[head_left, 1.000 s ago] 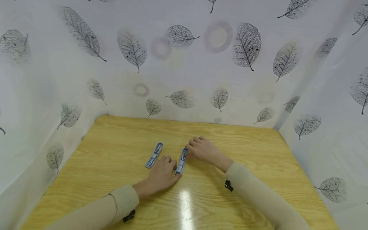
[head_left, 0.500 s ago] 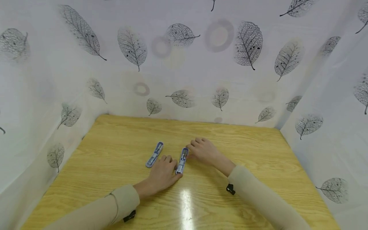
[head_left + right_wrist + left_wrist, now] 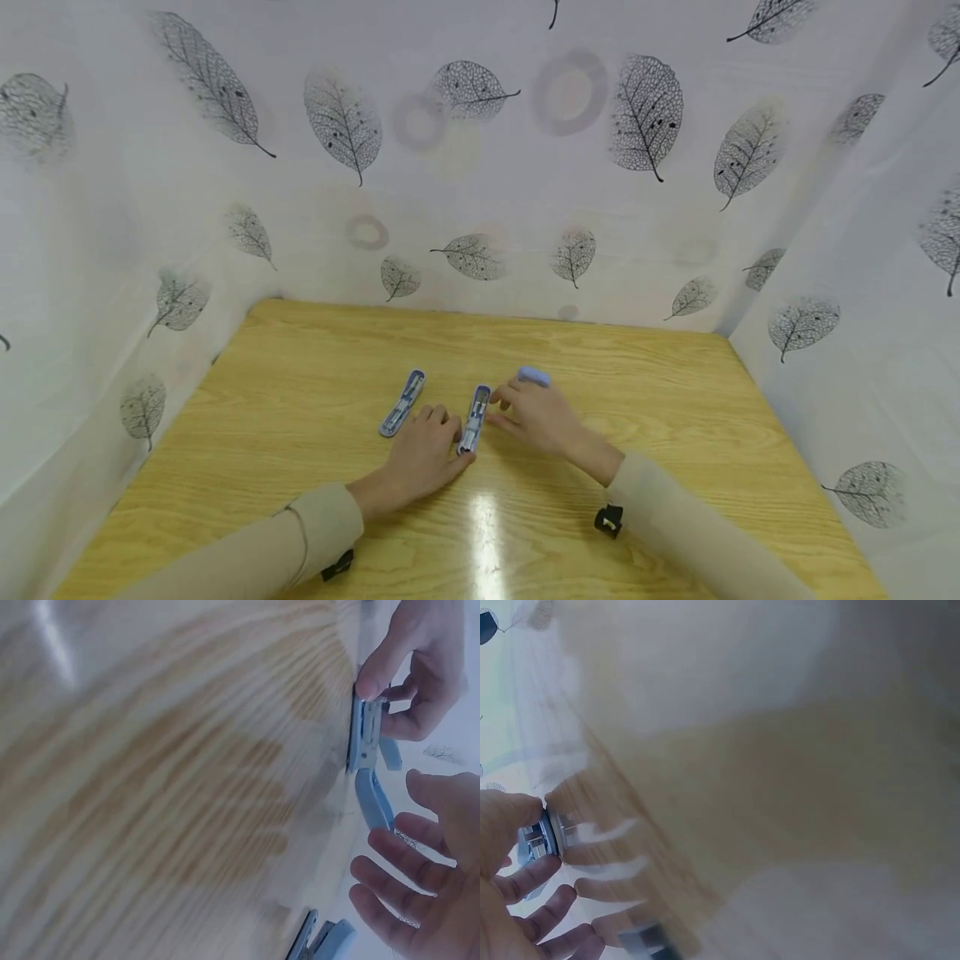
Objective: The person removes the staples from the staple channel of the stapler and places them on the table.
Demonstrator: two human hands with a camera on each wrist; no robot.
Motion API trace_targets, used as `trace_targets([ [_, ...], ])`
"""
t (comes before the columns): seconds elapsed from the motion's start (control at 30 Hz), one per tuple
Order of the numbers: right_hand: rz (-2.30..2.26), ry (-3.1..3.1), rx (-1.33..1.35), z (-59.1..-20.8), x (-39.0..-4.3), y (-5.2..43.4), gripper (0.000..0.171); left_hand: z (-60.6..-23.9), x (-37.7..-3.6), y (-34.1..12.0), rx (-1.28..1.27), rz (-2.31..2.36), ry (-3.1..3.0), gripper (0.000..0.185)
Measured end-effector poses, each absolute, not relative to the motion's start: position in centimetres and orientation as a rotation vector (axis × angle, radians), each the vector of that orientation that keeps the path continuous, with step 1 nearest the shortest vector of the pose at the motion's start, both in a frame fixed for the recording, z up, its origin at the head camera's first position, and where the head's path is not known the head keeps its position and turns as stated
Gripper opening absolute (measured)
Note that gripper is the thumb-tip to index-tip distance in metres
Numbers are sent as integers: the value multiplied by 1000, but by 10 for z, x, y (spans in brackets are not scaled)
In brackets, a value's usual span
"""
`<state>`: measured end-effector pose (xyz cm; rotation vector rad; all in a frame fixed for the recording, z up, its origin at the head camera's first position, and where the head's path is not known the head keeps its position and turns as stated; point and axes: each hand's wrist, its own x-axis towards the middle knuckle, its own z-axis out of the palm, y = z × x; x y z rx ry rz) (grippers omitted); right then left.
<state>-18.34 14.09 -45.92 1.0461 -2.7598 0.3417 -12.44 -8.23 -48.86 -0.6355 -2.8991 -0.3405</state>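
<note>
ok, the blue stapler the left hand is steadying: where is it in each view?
Head: the held stapler lies at table centre, the left hand against its near end.
Left wrist: only its end shows at the left edge, between thumb and fingers.
Right wrist: at the upper right, under the left hand's fingertips.
Shared landmark: the wooden table, seen in all three.

I can't read any text, brand, number or sign in these views. The wall sheet [image 3: 480, 167] shows only leaf and ring prints. The blue stapler [image 3: 475, 418] has no legible marking; wrist views are too blurred.
</note>
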Motion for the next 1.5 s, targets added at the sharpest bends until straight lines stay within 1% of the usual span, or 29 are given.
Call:
trace_targets([
  [0.2,833,-2930,961,-455,-180,140,18,-489,-124,-82,-628,-343,-2896,37],
  [0.43,1091,-3014,956,-460,-179,133,10,-490,-125,-82,-629,-327,-2894,38],
  [0.7,1147,-3080,946,-467,-176,121,8,-488,-123,-81,-624,-289,-2884,40],
  [1.2,1072,-3094,916,-471,-173,108,5,-490,-121,-82,-639,-261,-2818,41],
  [1.5,1374,-3072,822,-470,-172,108,6,-488,-121,-82,-650,-245,-2814,41],
])
